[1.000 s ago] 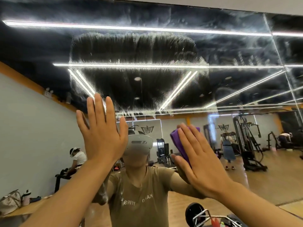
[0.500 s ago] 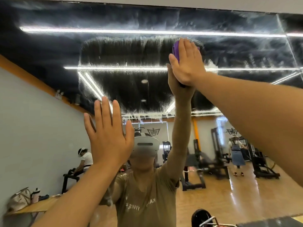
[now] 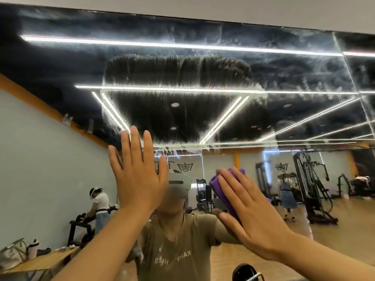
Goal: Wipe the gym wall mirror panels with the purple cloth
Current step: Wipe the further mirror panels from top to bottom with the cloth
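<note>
Pressing the purple cloth [image 3: 222,194] flat against the mirror panel [image 3: 60,138] at lower right, the right hand [image 3: 251,216] spreads for even pressure; the left hand [image 3: 140,175], spread, braces at centre.

Cloth [image 3: 222,191] under right hand [image 3: 251,216] on mirror [image 3: 284,63] — left hand [image 3: 138,179] alongside

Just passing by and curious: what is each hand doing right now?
Left hand: open, fingers straight, flat against the mirror, holding nothing.
Right hand: open, straight fingers pressing the purple cloth onto the mirror.
</note>
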`<state>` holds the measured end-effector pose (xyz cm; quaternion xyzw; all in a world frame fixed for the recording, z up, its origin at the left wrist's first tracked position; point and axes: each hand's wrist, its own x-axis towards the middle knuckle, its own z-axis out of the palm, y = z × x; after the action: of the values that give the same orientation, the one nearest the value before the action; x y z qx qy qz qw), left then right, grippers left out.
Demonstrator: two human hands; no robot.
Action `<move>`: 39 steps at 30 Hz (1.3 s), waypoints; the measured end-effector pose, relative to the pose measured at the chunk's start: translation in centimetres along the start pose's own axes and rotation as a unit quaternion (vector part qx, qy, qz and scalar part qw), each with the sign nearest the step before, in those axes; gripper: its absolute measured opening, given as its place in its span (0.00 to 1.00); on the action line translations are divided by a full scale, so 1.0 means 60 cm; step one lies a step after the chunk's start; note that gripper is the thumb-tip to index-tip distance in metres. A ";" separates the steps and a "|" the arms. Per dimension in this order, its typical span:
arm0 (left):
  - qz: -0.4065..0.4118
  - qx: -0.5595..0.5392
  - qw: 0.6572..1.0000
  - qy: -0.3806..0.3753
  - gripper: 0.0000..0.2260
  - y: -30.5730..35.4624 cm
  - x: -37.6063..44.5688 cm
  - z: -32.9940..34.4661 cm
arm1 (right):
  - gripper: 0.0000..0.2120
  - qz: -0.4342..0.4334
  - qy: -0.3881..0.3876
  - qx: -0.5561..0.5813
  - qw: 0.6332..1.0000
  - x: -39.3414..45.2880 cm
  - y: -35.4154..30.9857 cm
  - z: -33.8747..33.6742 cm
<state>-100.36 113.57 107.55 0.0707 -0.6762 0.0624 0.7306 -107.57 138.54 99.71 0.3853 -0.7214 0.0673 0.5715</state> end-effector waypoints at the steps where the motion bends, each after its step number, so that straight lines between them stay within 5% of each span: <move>1: 0.001 0.000 1.000 -0.001 0.31 -0.001 0.000 0.000 | 0.33 -0.010 -0.001 0.000 1.000 0.001 0.002 -0.002; 6: 0.002 -0.004 1.000 0.000 0.31 -0.001 0.000 0.001 | 0.34 -0.019 0.033 -0.001 0.999 0.086 0.034 -0.018; 14: 0.004 -0.001 1.000 -0.004 0.31 -0.001 -0.003 -0.002 | 0.34 0.121 0.064 0.024 0.990 0.328 0.109 -0.102; 26: 0.031 -0.031 0.998 -0.038 0.31 -0.017 -0.006 -0.017 | 0.35 0.086 0.011 0.012 0.996 -0.077 -0.041 0.026; 33: 0.076 -0.034 0.994 -0.075 0.31 -0.043 -0.014 -0.029 | 0.34 0.072 0.011 0.021 0.997 -0.060 -0.032 0.026; 39: 0.119 -0.030 0.988 -0.095 0.31 -0.071 -0.021 -0.033 | 0.35 0.113 0.062 0.057 0.990 0.137 0.008 -0.019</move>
<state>-97.72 109.78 106.05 -0.0268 -0.7475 0.1217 0.6524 -107.42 135.57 107.46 0.3284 -0.7185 0.1961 0.5809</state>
